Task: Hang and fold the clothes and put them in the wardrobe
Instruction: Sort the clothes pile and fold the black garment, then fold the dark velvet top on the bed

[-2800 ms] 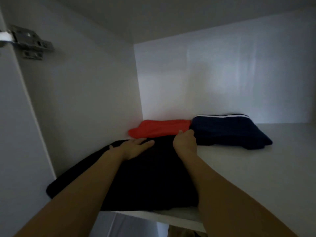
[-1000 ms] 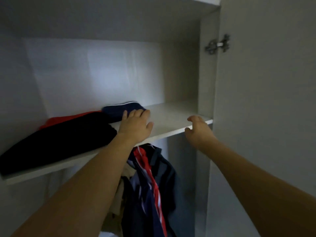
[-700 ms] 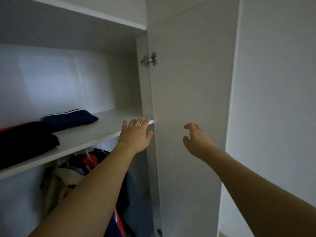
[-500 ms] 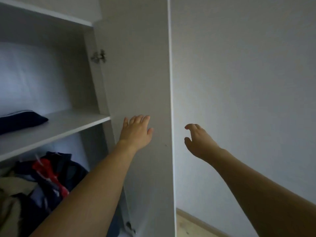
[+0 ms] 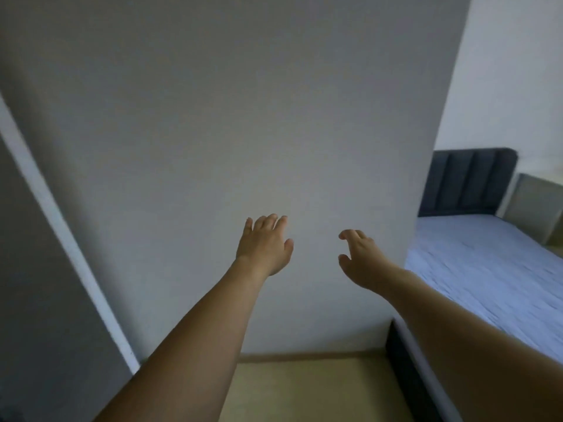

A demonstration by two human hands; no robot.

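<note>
No clothes are in view. Judged from the task, they are soft, light and limp; take hold at shoulders or hems with both hands. The left hand [image 5: 264, 245] and right hand [image 5: 361, 259] hang spread and empty before the wall [image 5: 243, 117]. The wardrobe door [image 5: 45, 269] stands left of the wall, cut off; the bed [image 5: 487, 263] lies right. The wardrobe interior is hidden.

no readable text, labels or numbers on anything here.
</note>
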